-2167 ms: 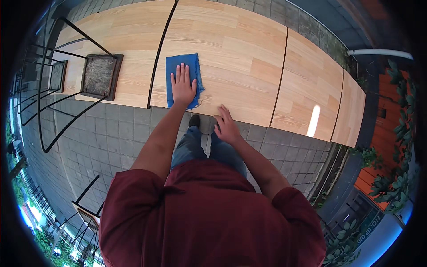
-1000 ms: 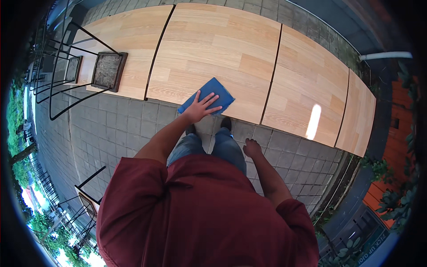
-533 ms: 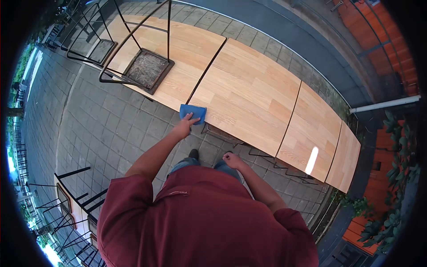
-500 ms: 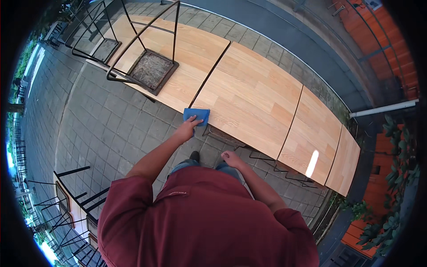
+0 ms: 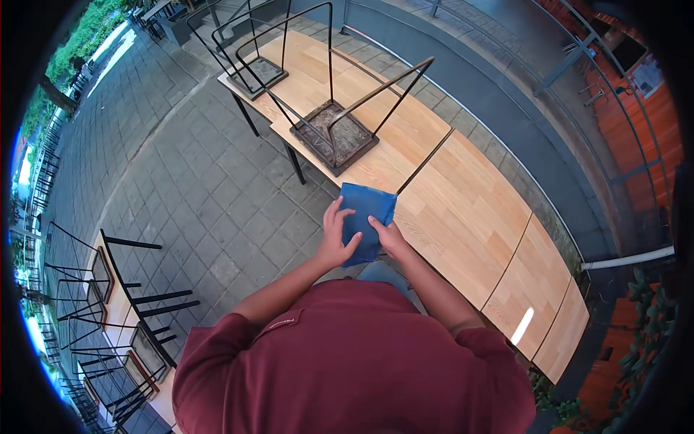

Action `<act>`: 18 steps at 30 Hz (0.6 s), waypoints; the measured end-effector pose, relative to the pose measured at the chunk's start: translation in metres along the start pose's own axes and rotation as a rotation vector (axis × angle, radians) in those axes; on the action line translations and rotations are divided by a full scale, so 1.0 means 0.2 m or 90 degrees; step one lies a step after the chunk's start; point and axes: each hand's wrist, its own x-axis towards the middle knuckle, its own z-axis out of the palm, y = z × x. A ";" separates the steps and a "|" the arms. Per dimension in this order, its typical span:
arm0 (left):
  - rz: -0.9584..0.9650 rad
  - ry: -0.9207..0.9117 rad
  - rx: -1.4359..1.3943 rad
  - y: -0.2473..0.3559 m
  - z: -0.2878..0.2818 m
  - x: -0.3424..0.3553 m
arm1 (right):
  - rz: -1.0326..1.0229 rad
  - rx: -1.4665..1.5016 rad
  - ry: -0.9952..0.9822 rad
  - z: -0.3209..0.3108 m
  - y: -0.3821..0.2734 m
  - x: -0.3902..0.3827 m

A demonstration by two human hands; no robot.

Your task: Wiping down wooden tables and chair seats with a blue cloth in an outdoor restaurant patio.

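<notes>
A blue cloth [image 5: 372, 201], spread into a rough rectangle, is up in front of my body beside the near edge of the wooden table [image 5: 463, 192]. My right hand [image 5: 389, 237] grips its right side, thumb lying on top and the other fingers hidden beneath. Against the cloth's left side is my left hand [image 5: 338, 233], its fingers and thumb apart; whether it touches the cloth I cannot tell. Just beyond the cloth, an upturned stool [image 5: 336, 137] rests seat-down on the table, its dark metal legs in the air.
A second upturned stool [image 5: 256, 76] sits at the table's far left end. Dark seams divide the long tabletop. More upturned stools [image 5: 144, 354] lie on another table at the lower left. Grey paving [image 5: 217, 188] runs between them. A white pipe [image 5: 629, 259] and plants are at the right.
My left hand has lifted the folded cloth off the table edge toward my body. My right hand has come up and taken hold of it, and the cloth is opened wider. My view has turned left.
</notes>
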 end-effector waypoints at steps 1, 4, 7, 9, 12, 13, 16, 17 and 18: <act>-0.055 0.136 0.097 -0.03 0.01 0.01 | 0.023 -0.013 -0.017 0.03 -0.06 0.01; -0.488 -0.022 -0.445 -0.29 -0.08 0.08 | 0.100 -0.017 -0.066 0.09 -0.19 0.05; -0.469 -0.096 -0.506 -0.53 -0.06 0.14 | 0.147 0.065 -0.018 0.10 -0.26 0.12; -0.481 -0.075 -0.497 -0.61 -0.03 0.20 | 0.141 0.023 -0.095 0.01 -0.18 0.19; -0.427 -0.139 -0.344 -0.70 0.03 0.29 | 0.119 -0.062 -0.013 -0.07 -0.04 0.30; -0.388 -0.155 -0.263 -0.70 0.03 0.33 | 0.096 -0.064 0.012 -0.11 0.01 0.35; -0.352 -0.202 -0.159 -0.85 -0.06 0.51 | 0.027 -0.049 0.101 -0.23 0.19 0.53; -0.366 -0.222 -0.170 -0.91 -0.10 0.55 | 0.025 -0.045 0.093 -0.23 0.20 0.58; -0.380 -0.241 -0.183 -0.97 -0.16 0.58 | 0.026 -0.027 0.128 -0.22 0.20 0.64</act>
